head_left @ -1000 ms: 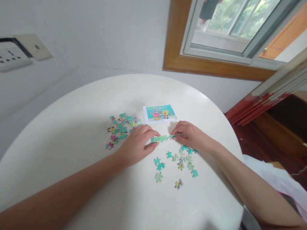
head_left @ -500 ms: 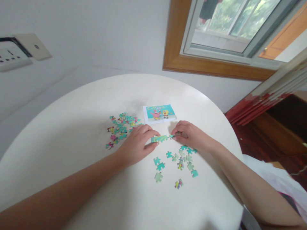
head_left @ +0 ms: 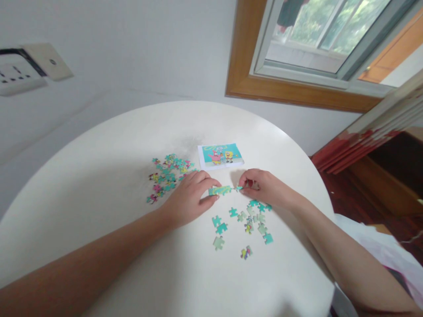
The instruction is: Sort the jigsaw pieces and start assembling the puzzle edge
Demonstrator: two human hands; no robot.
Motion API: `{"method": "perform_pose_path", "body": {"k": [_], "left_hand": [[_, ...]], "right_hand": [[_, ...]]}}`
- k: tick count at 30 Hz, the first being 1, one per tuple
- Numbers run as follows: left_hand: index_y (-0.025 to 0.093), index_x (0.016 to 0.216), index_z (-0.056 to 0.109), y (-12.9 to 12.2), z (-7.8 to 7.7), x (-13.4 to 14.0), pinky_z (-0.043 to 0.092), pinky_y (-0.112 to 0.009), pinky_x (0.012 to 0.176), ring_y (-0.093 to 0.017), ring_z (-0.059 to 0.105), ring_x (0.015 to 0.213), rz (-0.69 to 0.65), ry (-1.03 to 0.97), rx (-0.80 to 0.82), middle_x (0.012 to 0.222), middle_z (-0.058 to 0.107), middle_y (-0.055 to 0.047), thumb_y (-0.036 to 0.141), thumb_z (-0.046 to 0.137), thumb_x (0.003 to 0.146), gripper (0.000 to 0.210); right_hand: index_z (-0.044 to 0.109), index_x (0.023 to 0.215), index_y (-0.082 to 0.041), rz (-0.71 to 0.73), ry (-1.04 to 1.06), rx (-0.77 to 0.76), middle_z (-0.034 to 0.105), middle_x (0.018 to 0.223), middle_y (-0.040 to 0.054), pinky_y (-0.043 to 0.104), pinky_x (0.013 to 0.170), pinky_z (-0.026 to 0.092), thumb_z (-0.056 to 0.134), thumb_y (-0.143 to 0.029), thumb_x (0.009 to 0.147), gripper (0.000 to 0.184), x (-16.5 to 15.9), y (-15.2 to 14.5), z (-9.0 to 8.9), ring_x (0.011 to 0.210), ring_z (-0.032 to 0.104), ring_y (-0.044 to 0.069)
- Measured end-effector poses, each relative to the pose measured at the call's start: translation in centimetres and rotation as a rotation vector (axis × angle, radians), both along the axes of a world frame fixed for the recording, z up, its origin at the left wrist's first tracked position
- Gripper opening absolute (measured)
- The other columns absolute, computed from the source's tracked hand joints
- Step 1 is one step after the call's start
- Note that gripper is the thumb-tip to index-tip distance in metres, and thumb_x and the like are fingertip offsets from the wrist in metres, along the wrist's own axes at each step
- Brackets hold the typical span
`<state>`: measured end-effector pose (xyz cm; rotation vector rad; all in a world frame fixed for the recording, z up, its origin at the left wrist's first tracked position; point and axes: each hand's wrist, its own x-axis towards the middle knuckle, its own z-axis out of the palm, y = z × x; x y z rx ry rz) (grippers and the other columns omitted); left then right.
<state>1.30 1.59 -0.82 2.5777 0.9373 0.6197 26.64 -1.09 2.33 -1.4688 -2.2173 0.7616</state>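
My left hand (head_left: 193, 198) grips the left end of a short joined strip of puzzle pieces (head_left: 220, 190), teal with yellow, that lies on the white table. Thumb and fingers close on its two long edges. Just off the strip's right end, my right hand (head_left: 259, 187) pinches a single teal puzzle piece (head_left: 239, 188) between thumb and fingertips; a small gap parts the two. Behind the hands lies a picture card (head_left: 220, 156) with a pink and a yellow cartoon figure on teal.
A heap of mixed puzzle pieces (head_left: 167, 174) lies left, partly behind my left hand. Several loose teal and pale green pieces (head_left: 261, 218) are spread in front of my right hand. The round table (head_left: 148, 273) stands against a wall below a wood-framed window (head_left: 297, 93).
My right hand has shifted very slightly right with its piece, so the gap to the strip is a little wider. My left hand keeps its hold on the strip.
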Motion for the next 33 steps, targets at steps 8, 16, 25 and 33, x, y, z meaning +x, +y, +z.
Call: {"method": "perform_pose_path", "body": {"k": [8,16,25,33], "left_hand": [[0.021,0.109,0.065,0.0,0.1,-0.1,0.04,-0.042,0.097,-0.024,0.054,0.104,0.0,0.013,-0.005,0.105,0.06,-0.007,0.031,0.054,0.09,0.023],[0.021,0.109,0.064,0.2,-0.1,0.0,0.04,-0.041,0.095,-0.025,0.055,0.104,-0.001,0.015,-0.002,0.106,0.062,-0.007,0.031,0.054,0.09,0.023],[0.021,0.11,0.064,0.3,-0.1,0.0,0.04,-0.041,0.096,-0.024,0.056,0.104,-0.011,0.009,-0.007,0.106,0.062,-0.007,0.031,0.055,0.09,0.024],[0.021,0.11,0.064,0.1,0.1,0.0,0.04,-0.041,0.095,-0.024,0.055,0.104,-0.007,0.012,-0.009,0.105,0.061,-0.007,0.031,0.054,0.09,0.024]], "right_hand": [[0.066,0.084,-0.02,0.038,0.007,-0.079,0.063,0.077,0.0006,0.024,0.064,0.043,0.058,-0.018,0.079,0.009,1.5,-0.3,1.0,0.068,0.055,0.012],[0.071,0.088,-0.022,-0.04,-0.17,-0.113,0.067,0.078,-0.0001,0.024,0.064,0.044,0.058,-0.015,0.077,0.019,4.5,-0.3,2.1,0.067,0.057,0.012],[0.072,0.094,-0.021,0.048,-0.179,-0.084,0.068,0.091,0.0053,0.027,0.07,0.047,0.056,-0.022,0.084,0.019,4.9,-0.3,2.4,0.075,0.06,0.015],[0.073,0.092,-0.023,-0.07,-0.151,0.042,0.069,0.093,0.0058,0.03,0.071,0.048,0.054,-0.027,0.085,0.021,6.1,0.1,2.3,0.076,0.061,0.017]]}}
